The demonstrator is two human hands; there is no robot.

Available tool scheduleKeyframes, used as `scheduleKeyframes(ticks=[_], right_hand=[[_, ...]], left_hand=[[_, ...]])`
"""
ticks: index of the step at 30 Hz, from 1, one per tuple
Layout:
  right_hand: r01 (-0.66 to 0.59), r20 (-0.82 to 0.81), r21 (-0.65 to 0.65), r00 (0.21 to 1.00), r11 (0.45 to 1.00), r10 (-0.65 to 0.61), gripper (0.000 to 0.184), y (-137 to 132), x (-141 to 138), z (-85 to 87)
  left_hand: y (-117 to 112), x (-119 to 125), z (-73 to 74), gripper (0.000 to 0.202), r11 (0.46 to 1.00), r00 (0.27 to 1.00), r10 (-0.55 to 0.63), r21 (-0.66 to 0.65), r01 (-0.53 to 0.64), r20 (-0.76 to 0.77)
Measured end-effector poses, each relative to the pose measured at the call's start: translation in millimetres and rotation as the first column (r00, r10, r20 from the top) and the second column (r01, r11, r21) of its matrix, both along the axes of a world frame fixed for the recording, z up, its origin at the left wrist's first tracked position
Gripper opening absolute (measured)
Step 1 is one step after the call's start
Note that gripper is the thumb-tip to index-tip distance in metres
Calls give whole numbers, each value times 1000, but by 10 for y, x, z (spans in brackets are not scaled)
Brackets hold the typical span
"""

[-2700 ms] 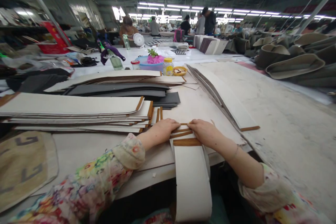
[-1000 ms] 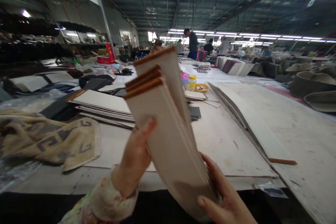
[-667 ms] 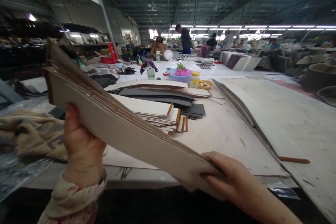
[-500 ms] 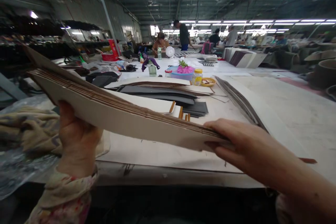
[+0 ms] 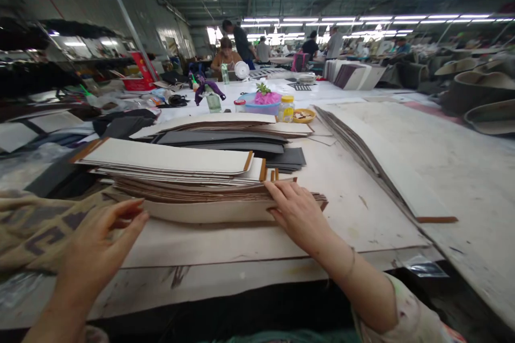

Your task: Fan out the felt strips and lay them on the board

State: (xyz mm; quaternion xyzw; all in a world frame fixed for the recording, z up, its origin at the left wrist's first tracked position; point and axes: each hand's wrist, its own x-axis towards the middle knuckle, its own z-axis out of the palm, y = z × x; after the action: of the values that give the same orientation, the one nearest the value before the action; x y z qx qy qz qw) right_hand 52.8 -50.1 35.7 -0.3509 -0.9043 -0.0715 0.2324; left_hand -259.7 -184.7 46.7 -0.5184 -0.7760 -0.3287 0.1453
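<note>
The bundle of pale strips (image 5: 209, 210) lay flat on the worktable (image 5: 354, 209), near its front edge, tight against the foot of a taller stack of brown-tipped strips (image 5: 169, 161). The right hand (image 5: 298, 215) was down on the bundle's right end, palm flat, fingers spread apart over the top, not gripping. The left hand (image 5: 100, 246) hovered open at the bundle's left end, fingers straight and apart, tips just beside it; whether they touched, I couldn't tell. A patterned cloth (image 5: 32, 225) lay to the left of that hand. Dark sheets (image 5: 225, 139) sat farther back, and a fanned row of strips (image 5: 374, 155) ran off to the right.
</note>
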Motion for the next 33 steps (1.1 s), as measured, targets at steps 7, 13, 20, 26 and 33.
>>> scheduleKeyframes(ticks=[7, 13, 20, 26, 33], right_hand=[[15, -224, -23, 974, 1000, -20, 57, 107, 198, -71], [10, -552, -419, 791, 908, -264, 83, 203, 730, -480], [-252, -655, -675, 637, 693, -406, 88, 319, 704, -597], [-359, -594, -763, 718, 538, -362, 65, 335, 452, -175], [-471, -651, -721, 712, 508, -263, 37, 902, 201, 303]], left_hand=[[752, 751, 212, 63, 833, 764, -548, -312, 457, -340], [1123, 1081, 163, 55, 708, 639, -701, -417, 570, -317], [1109, 1026, 93, 50, 732, 642, -681, -325, 598, -353], [1096, 831, 105, 53, 765, 699, -640, -344, 544, -320], [1094, 771, 143, 39, 845, 829, -528, -205, 493, -183]])
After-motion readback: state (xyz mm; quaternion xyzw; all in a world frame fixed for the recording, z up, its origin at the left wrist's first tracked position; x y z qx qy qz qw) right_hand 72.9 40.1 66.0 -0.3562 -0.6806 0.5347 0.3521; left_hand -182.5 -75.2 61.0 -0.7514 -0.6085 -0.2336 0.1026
